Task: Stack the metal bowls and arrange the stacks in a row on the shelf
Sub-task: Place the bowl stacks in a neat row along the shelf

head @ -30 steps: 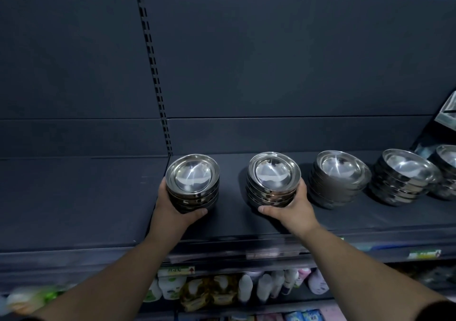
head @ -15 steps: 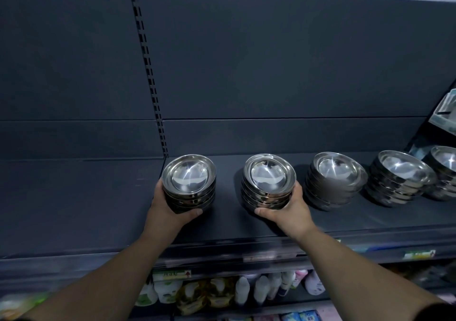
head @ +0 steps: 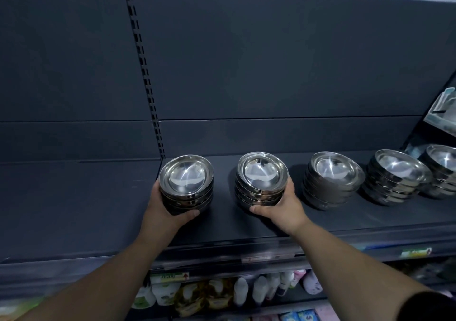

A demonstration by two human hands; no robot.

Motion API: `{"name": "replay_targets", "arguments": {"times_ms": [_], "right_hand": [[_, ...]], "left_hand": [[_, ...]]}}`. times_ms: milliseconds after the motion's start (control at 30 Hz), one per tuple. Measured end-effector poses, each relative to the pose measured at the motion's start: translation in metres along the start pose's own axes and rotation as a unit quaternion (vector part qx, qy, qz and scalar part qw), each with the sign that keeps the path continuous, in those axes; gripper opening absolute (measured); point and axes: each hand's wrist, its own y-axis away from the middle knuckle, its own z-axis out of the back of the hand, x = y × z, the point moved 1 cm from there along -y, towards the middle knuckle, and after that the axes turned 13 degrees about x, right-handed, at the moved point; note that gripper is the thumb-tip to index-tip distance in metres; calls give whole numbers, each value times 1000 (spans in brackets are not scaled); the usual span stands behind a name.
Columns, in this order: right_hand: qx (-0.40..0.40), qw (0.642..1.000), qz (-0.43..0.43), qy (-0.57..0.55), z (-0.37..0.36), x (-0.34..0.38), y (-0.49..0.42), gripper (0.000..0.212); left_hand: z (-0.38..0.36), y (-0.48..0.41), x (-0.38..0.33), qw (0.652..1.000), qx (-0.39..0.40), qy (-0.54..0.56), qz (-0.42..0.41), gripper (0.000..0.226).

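Several stacks of shiny metal bowls stand in a row on the dark shelf (head: 259, 229). My left hand (head: 164, 209) grips the leftmost stack (head: 186, 180) from its left and front, thumb under its near side. My right hand (head: 281, 208) grips the second stack (head: 261, 178) from its right and front; its top bowls sit a little askew. To the right stand a third stack (head: 333, 178), a fourth stack (head: 394, 176) and a fifth stack (head: 441, 170) cut by the frame edge. Nobody touches those three.
A slotted upright (head: 145, 73) divides the dark back panel just left of the bowls. Bare shelf board (head: 74, 209) stretches to the left. Below hang price labels (head: 415, 252) and a lower shelf of bottles and pouches (head: 209, 293). Pale items (head: 441, 113) sit at the far right.
Both hands stay on the same two stacks. The view has shifted slightly, and the two stacks sit a touch lower and to the left in the picture than a second ago.
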Motion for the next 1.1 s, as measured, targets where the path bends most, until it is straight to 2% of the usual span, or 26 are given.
{"name": "replay_targets", "arguments": {"times_ms": [133,267,367,400,467,567,633,700,800,867,967,1100], "right_hand": [[8,1000,-3,-6,-1,-3,-5,121],[15,1000,-21,-13,0,-4,2,139],[-5,999,-32,-21,1,-11,15,136],[-17,999,-42,-11,4,-13,21,126],[-38,998,-51,13,11,-18,32,87],[-64,995,-45,54,30,-26,49,32],[-96,991,-40,89,49,-33,58,15],[-128,984,-48,117,72,-42,65,8],[-154,978,-68,120,109,-57,71,16],[-170,975,-77,117,139,-71,72,24],[-202,968,-101,112,185,-94,70,43],[-233,961,-119,91,242,-121,65,81]], "left_hand": [[1,0,2,1000,1,-4,9,109],[2,3,0,1000,3,-2,20,110],[-2,14,-6,998,-40,-23,34,100],[-5,19,-7,997,-60,-36,46,92],[-12,30,-6,991,-86,-61,80,71],[-30,47,-8,986,-76,-111,97,40],[-46,54,-16,987,-52,-135,75,29],[-67,57,-27,989,-12,-140,43,23],[-109,52,-46,984,70,-163,-23,16],[-148,48,-60,977,120,-170,-42,25],[-206,40,-80,982,132,-130,-46,53],[-264,24,-96,993,103,-53,17,103]]}}
